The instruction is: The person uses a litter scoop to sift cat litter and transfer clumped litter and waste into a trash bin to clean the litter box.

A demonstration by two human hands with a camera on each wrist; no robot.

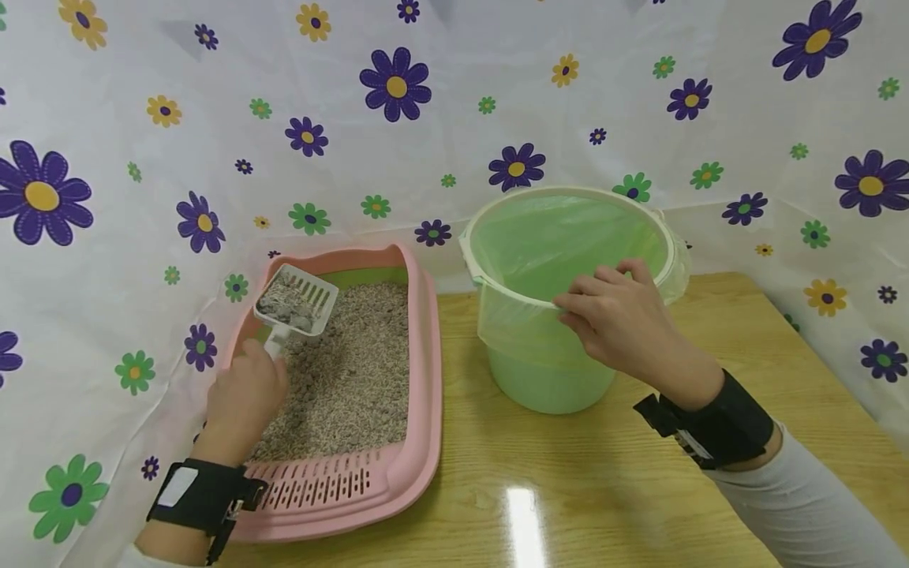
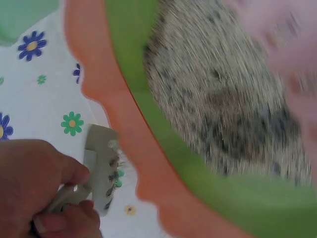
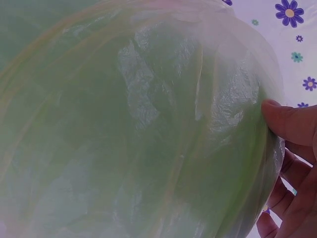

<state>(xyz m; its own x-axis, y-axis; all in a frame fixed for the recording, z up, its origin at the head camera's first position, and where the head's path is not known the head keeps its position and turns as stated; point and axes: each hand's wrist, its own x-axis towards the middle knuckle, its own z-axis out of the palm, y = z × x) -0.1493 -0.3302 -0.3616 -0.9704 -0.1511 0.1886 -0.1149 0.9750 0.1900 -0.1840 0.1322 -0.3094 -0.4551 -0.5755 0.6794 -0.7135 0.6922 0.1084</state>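
Note:
My left hand (image 1: 248, 392) grips the handle of a white slotted litter scoop (image 1: 319, 298), raised above the far left part of a pink litter box (image 1: 424, 379). Grey clumps and loose litter (image 1: 284, 300) lie in the scoop. Below it, grey-brown litter (image 1: 369, 363) fills the box. In the left wrist view the scoop (image 2: 102, 168) appears edge-on beside the box's rim. On the right stands a green bucket (image 1: 547, 383) lined with a thin translucent bag (image 1: 514, 323). My right hand (image 1: 618, 323) holds the bucket's near rim, thumb and fingers on either side of it in the right wrist view.
Box and bucket stand side by side on a wooden table (image 1: 469, 473), a strip of wood between them. Behind and at the sides hangs a white sheet (image 1: 234, 102) printed with flowers. The box's front has a slotted pink ledge (image 1: 327, 481).

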